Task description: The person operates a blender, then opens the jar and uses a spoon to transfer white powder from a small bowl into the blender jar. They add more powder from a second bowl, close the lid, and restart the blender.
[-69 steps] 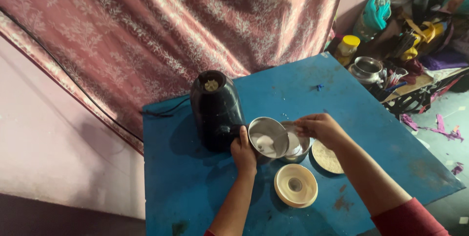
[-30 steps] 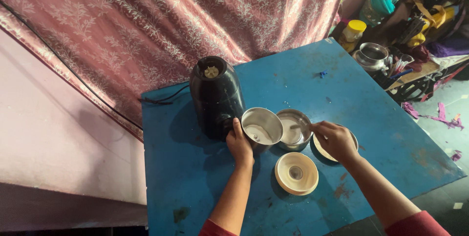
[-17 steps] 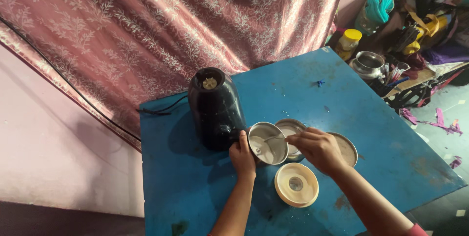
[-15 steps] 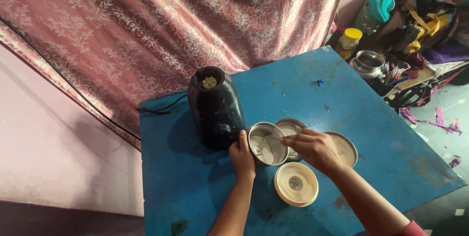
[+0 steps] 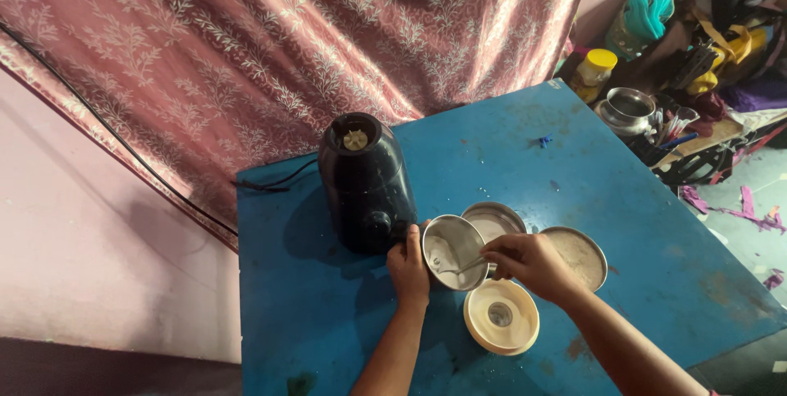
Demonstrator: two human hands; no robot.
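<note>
Now the left hand grips the steel jar tipped toward the person so the right hand can scoop inside with a spoon, near the black mixer on the blue bench.

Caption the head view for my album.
Left hand steadies a steel jar while right hand dips a spoon inside.

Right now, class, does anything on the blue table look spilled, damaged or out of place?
Small white specks lie scattered on the blue table near the round steel bowl, like spilled bits. The tabletop also shows brownish worn patches near its right edge. The steel jar is tilted in the left hand.
</note>
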